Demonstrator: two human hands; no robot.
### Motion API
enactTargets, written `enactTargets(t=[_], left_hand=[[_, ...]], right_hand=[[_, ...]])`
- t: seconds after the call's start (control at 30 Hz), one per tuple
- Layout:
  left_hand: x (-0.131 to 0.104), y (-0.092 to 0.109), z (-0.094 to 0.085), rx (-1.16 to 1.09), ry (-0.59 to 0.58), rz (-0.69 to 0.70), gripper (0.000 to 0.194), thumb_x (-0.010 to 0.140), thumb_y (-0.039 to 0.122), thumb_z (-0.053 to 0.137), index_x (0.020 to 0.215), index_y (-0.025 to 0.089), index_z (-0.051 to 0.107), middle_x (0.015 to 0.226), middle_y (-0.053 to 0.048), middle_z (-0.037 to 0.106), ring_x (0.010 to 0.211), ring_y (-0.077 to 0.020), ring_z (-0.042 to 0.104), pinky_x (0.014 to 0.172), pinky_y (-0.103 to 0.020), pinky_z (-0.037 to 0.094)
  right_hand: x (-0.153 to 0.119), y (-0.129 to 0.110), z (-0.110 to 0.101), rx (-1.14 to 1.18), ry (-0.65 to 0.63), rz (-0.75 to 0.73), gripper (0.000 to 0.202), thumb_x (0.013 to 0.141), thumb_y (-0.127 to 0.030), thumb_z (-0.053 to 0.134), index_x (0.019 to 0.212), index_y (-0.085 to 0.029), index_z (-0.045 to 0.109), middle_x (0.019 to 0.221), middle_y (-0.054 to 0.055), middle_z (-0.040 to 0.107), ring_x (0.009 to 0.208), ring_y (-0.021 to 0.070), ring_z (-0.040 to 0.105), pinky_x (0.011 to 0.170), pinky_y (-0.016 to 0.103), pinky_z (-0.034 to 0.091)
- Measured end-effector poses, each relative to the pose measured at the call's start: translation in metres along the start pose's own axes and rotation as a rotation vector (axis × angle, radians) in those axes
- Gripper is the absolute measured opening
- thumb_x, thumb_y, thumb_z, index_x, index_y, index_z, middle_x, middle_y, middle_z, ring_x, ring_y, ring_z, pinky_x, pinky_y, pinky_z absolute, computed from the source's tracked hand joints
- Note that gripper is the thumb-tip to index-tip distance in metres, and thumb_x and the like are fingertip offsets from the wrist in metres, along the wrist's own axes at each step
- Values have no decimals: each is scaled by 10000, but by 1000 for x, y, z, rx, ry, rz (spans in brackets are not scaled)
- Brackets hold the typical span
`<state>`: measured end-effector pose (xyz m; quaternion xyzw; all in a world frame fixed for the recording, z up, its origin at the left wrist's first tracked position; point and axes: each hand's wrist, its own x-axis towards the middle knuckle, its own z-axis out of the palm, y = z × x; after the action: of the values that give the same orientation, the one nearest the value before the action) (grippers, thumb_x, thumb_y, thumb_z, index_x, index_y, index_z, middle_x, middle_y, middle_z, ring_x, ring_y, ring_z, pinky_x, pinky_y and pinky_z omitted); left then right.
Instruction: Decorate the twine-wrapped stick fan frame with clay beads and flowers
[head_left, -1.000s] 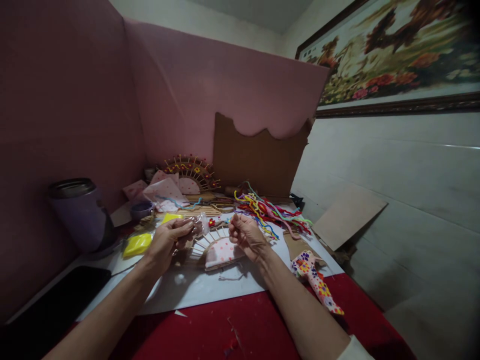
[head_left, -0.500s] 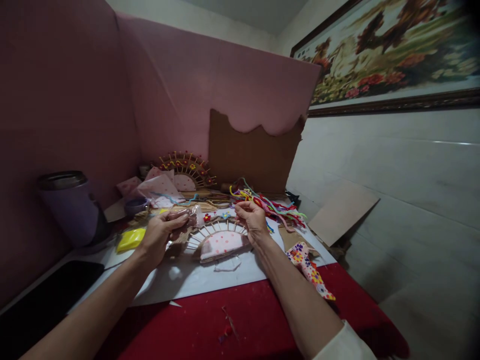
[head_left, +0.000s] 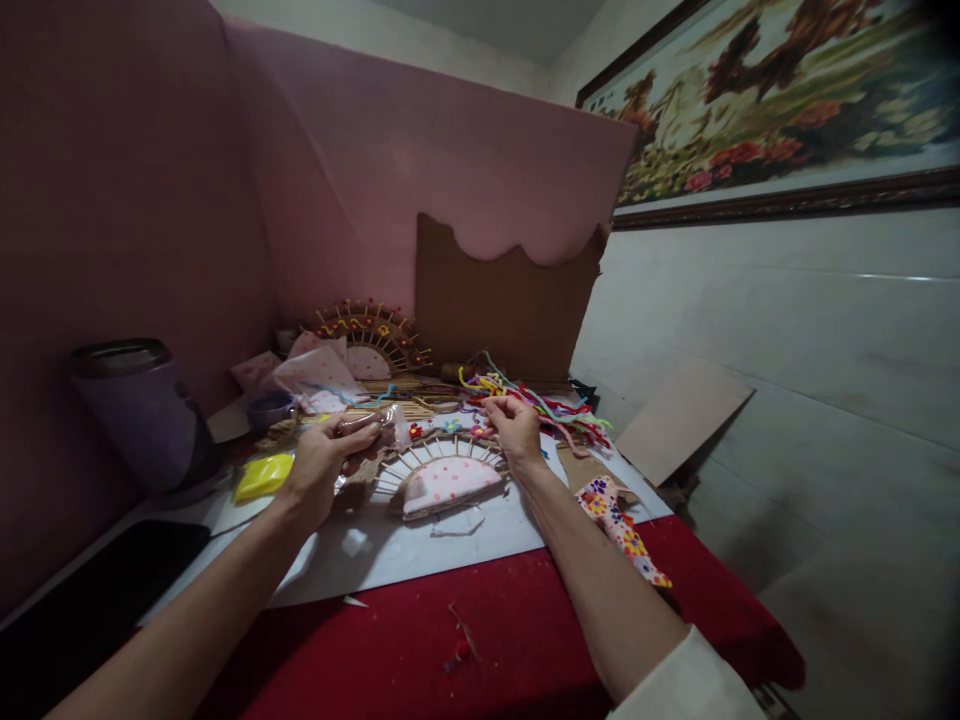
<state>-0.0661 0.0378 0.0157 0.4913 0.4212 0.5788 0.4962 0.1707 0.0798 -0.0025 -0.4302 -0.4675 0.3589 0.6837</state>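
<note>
My left hand (head_left: 324, 455) is closed around a clear plastic packet (head_left: 384, 428) with something brown inside, above the left side of a half-round fan (head_left: 453, 484). The fan has a white centre with pink dots, thin sticks spread around it, and a brown curved rim with small red, blue and pink flowers (head_left: 451, 427). Over the rim's right end, my right hand (head_left: 517, 432) pinches its thumb and fingers together. Whatever may be between those fingertips is too small to make out. The fan lies on white paper (head_left: 315, 575).
Colourful pipe cleaners (head_left: 559, 405) are heaped behind my right hand. A similar finished-looking fan (head_left: 367, 335) leans at the back. At left are a purple tumbler (head_left: 139, 425), a yellow packet (head_left: 262, 478) and a dark phone-like slab (head_left: 105, 575). A flowered fabric figure (head_left: 619, 525) lies at right.
My right hand has moved slightly right and up from the fan's rim, uncovering a pink flower there. My left hand still holds the packet in nearly the same place.
</note>
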Motion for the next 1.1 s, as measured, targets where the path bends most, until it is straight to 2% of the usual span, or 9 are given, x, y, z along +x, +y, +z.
enactTargets(t=[0.17,0.33,0.47,0.57,0.73,0.8,0.9,1.0,1.1], left_hand=[[1,1,-1,0,-25,35,278,596,285,761,779,99,669,639,-33,661,459,-51,433,402,-178,218],[1,6,0,-47,83,3,316,528,256,786,780,99,679,645,-32,665,462,-60,469,396,-173,223],[1,7,0,-42,101,2,350,521,261,786,813,97,685,686,-52,680,502,-82,518,391,-173,227],[0,8,2,-39,116,0,325,519,254,783,789,102,683,659,-42,674,476,-74,499,389,-177,223],[-2,7,4,-25,112,-4,311,521,276,779,762,107,679,609,-27,654,432,-67,461,385,-190,196],[-2,6,4,-22,121,-8,336,512,287,781,777,107,678,632,-35,664,441,-72,468,390,-190,207],[-1,6,3,-27,152,-15,374,496,302,786,792,103,675,644,-46,673,452,-79,481,399,-191,229],[0,7,2,-31,168,-28,395,491,318,791,793,93,671,664,-58,682,450,-73,478,397,-186,227],[0,8,1,-36,180,-45,420,486,324,798,806,89,664,681,-64,684,473,-77,496,396,-176,229]], right_hand=[[3,3,-2,-77,28,-64,269,583,-387,722,656,-167,586,545,-30,566,436,96,486,400,223,421],[4,6,-5,-142,45,-116,286,596,-411,714,630,-168,566,517,-40,536,419,82,438,375,205,367],[8,5,-8,-165,34,-135,310,646,-444,650,747,-151,633,612,-3,590,482,98,477,408,216,419],[9,1,-7,-163,25,-148,318,642,-431,654,797,-153,630,669,7,609,540,112,513,448,228,457],[3,-8,-4,-171,17,-176,266,672,-423,664,702,-178,564,578,-42,527,479,82,457,431,201,406],[0,-9,-2,-187,-4,-164,285,707,-452,629,678,-180,549,563,-41,524,453,76,441,416,200,393],[-1,-8,5,-228,-45,-119,274,712,-450,606,716,-183,546,590,-30,557,461,91,494,428,217,434],[5,-7,20,-322,-122,-81,207,682,-371,632,735,-182,563,613,-23,589,502,117,559,458,237,466],[16,-8,36,-478,-240,-84,100,649,-252,661,641,-174,598,547,-24,587,497,126,561,486,243,450]])
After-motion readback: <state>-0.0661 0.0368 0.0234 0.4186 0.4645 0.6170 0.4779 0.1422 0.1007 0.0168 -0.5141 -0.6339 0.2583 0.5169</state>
